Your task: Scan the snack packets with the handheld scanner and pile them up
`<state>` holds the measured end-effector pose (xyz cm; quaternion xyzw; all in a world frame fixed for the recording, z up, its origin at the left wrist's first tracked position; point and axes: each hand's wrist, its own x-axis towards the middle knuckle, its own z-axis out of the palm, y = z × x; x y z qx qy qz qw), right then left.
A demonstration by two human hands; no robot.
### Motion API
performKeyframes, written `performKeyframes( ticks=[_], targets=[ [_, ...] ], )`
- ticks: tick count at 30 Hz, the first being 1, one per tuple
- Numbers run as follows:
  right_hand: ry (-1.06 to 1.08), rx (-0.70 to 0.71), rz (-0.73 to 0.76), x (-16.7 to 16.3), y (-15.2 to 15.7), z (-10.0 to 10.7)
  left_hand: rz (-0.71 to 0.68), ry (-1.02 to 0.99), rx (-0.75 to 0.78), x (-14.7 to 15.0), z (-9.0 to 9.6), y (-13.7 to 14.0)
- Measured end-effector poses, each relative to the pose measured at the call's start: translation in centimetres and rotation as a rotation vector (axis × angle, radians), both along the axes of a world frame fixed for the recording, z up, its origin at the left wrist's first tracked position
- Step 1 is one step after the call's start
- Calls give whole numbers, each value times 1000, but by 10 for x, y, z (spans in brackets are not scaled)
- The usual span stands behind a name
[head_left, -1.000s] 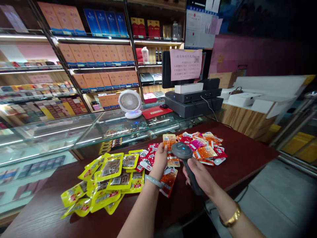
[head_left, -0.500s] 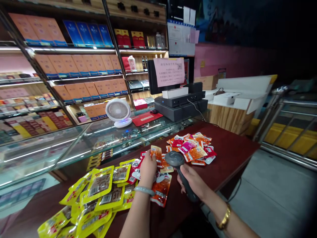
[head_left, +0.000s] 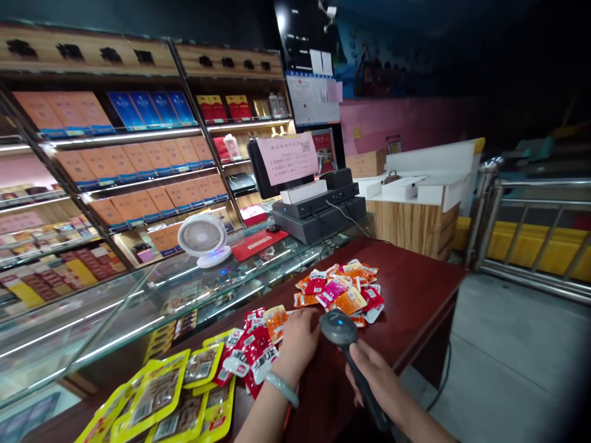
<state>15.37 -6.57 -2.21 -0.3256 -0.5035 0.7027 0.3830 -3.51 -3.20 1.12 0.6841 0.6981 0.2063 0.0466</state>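
The right hand (head_left: pixel 376 376) is closing around the handle of a dark grey scanner (head_left: pixel 339 327), and the scanner's head is pointing ahead, just beside the fingers of the left hand (head_left: pixel 301 337). The left hand is bending palm down over the dark red table (head_left: pixel 410 280); its fingertips are hiding from view, so whether it is holding anything cannot be told. A pale green bangle (head_left: pixel 282 389) is circling the left wrist. An orange packet (head_left: pixel 276 322) is lying just to the left of the left hand, on the edge of a pile of red packets (head_left: pixel 253 344). Farther left of that hand, yellow packets (head_left: pixel 159 394) are lying stacked over one another. Beyond both hands, a mixed heap of orange, red and pink packets (head_left: pixel 344 291) is spreading over the table. Ahead and to the left of the left hand, a white fan (head_left: pixel 202 235) is standing on a glass counter (head_left: pixel 237 284).
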Motion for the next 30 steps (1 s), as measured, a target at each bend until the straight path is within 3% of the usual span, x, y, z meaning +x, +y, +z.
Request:
performKeyframes(
  ticks=[4, 10, 14, 26, 30],
  targets=[
    [16, -18, -88, 16, -1, -5, -154, 19, -13, 34, 3, 33],
    [73, -141, -188, 33, -1, -9, -75, 138, -27, 57, 1, 63],
    [66, -130, -198, 37, 3, -11, -36, 149, -72, 55, -2, 59],
    [92, -70, -119, 28, -8, 3, -112, 140, 20, 63, -10, 32],
    [105, -41, -101, 26, -9, 9, -31, -39, -55, 54, -5, 22]
  ],
)
